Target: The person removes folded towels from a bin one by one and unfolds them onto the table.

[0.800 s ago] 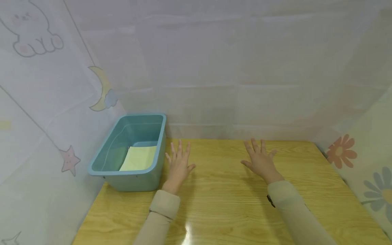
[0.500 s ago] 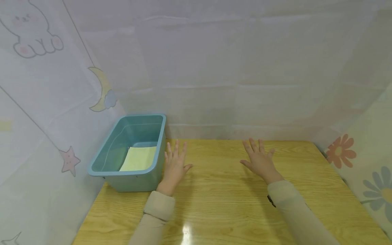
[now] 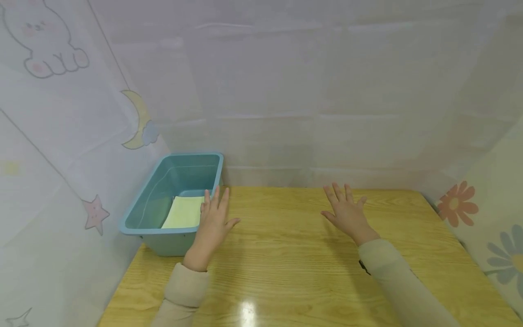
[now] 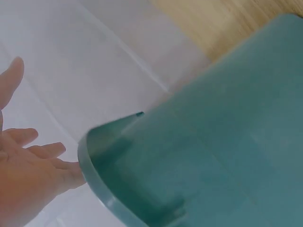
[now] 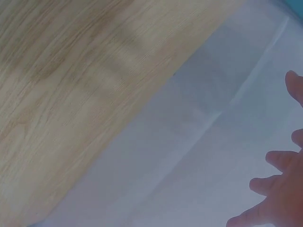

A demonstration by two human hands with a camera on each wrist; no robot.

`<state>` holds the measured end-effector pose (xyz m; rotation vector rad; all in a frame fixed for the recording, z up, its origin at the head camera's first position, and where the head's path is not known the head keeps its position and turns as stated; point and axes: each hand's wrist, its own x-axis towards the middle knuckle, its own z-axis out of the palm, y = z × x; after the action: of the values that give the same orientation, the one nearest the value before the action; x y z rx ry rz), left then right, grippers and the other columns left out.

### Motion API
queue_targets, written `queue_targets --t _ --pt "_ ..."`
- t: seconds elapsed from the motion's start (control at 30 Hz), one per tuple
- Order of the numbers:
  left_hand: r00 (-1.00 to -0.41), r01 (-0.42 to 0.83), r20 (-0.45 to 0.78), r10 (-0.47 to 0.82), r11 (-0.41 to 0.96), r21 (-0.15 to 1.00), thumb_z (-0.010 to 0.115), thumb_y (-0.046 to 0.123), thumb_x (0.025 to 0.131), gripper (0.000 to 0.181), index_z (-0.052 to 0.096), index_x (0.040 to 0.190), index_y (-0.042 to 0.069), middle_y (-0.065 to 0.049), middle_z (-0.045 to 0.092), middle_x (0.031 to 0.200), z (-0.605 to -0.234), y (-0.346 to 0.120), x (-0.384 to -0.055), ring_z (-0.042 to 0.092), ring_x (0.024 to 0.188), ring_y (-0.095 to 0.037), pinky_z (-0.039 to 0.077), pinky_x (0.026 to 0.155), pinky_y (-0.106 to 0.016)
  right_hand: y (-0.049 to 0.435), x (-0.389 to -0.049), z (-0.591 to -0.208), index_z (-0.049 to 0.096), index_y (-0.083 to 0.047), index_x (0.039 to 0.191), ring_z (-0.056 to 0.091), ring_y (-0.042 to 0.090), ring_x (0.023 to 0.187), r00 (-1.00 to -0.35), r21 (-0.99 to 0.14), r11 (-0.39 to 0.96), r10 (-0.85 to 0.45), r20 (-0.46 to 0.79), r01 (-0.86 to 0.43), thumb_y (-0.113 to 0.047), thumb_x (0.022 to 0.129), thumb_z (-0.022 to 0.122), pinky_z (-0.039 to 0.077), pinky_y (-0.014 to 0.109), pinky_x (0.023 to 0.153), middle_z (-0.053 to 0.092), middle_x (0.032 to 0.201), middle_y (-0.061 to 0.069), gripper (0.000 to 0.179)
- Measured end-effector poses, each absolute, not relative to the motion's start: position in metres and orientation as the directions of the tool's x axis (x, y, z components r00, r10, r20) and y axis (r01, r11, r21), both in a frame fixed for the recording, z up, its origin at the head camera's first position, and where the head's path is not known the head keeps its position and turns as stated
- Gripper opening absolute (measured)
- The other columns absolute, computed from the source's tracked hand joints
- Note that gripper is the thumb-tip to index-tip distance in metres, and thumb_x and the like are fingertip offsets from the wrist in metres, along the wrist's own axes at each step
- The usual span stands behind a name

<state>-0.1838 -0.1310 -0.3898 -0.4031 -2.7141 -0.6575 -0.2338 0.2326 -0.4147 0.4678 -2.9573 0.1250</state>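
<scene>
My left hand (image 3: 210, 227), fingers spread and straight, overlaps the near right corner of a blue-green plastic tub (image 3: 153, 231) in the head view. In the left wrist view its fingertips are right at the tub's rim (image 4: 102, 194). Inside the tub lies a pale yellow, flat, paper-like stack (image 3: 183, 212); its right edge is hidden behind the rim and hand. Over the right half of the table, my right hand (image 3: 347, 218) is held with fingers spread and holds nothing. The right wrist view shows its fingers (image 5: 281, 161) against the white sheet.
A wood-grain table (image 3: 286, 272) spreads beneath both hands, the tub standing at its left side. A pale cloth backdrop (image 3: 286, 91) rises along the back and both sides, printed with a moon (image 3: 139, 119), a star (image 3: 96, 214) and flowers.
My left hand has moved left, from beside the tub to overlapping its near right corner. The right hand has stayed nearly still, and the tub keeps its place.
</scene>
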Motion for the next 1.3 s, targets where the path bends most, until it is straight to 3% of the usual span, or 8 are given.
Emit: queue_targets --t 0.53,0.8,1.1,1.3 --pt "-0.898 0.318 0.414 0.149 0.87 0.378 0.075 0.017 0.085 0.07 0.041 0.141 -0.007 -0.032 0.031 0.148 -0.388 -0.182 -0.164 0.012 0.138 -0.056 0.013 0.104 -0.073 0.215 -0.234 -0.404 0.027 -0.003 0.152 0.011 0.055 0.139 -0.922 -0.077 0.937 -0.318 0.22 -0.341 -0.034 0.093 0.065 0.005 0.087 0.088 0.022 0.154 0.026 0.076" --pt "-0.939 0.242 0.328 0.099 0.87 0.43 0.067 0.018 0.092 0.065 0.037 0.143 -0.008 -0.032 0.025 0.15 -0.383 -0.211 -0.154 0.006 0.139 -0.056 0.009 0.104 -0.074 0.211 -0.233 -0.403 0.028 -0.003 0.152 0.013 0.055 0.139 -0.921 -0.053 0.938 -0.326 0.213 -0.344 -0.034 0.093 0.065 0.008 0.086 0.088 0.023 0.154 0.027 0.076" --pt "-0.929 0.164 0.369 -0.01 0.885 0.436 0.066 0.016 0.093 0.062 0.036 0.14 -0.012 -0.039 0.028 0.145 -0.385 -0.235 -0.149 0.012 0.134 -0.062 0.013 0.1 -0.077 0.207 -0.233 -0.406 0.03 -0.003 0.151 0.015 0.055 0.138 -0.91 -0.046 0.931 -0.341 0.234 -0.361 -0.034 0.092 0.066 0.008 0.087 0.086 0.027 0.153 0.027 0.075" --pt "-0.917 0.105 0.379 -0.124 0.842 0.53 0.061 0.012 0.096 0.062 0.03 0.14 -0.017 -0.042 0.023 0.144 -0.39 -0.253 -0.149 0.009 0.133 -0.063 0.008 0.102 -0.075 0.202 -0.234 -0.408 0.03 -0.004 0.151 0.015 0.054 0.139 -0.913 -0.034 0.934 -0.34 0.227 -0.356 -0.037 0.092 0.065 0.007 0.087 0.087 0.026 0.153 0.026 0.076"
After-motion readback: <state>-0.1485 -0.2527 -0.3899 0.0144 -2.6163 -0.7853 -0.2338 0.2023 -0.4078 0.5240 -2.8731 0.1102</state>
